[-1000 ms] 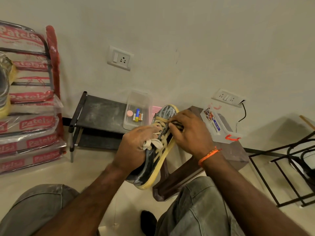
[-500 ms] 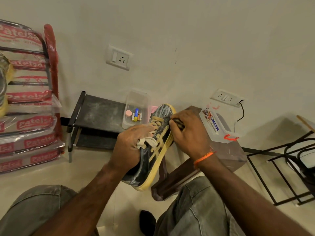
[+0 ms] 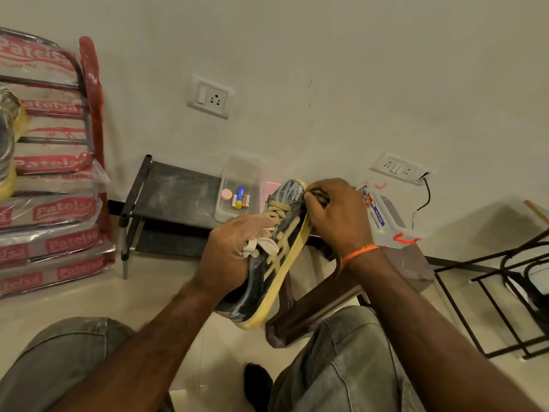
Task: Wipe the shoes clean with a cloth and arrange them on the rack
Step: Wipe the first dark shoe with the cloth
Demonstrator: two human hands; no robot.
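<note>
A seated person's left hand [image 3: 228,257] grips a black-and-yellow shoe [image 3: 269,257] by its laces, holding it in the air above the knees, toe toward the wall. The right hand [image 3: 335,215] curls round a dark cloth [image 3: 319,195] pressed at the toe. A low black rack [image 3: 175,194] stands behind against the wall, a clear box [image 3: 240,188] on it.
</note>
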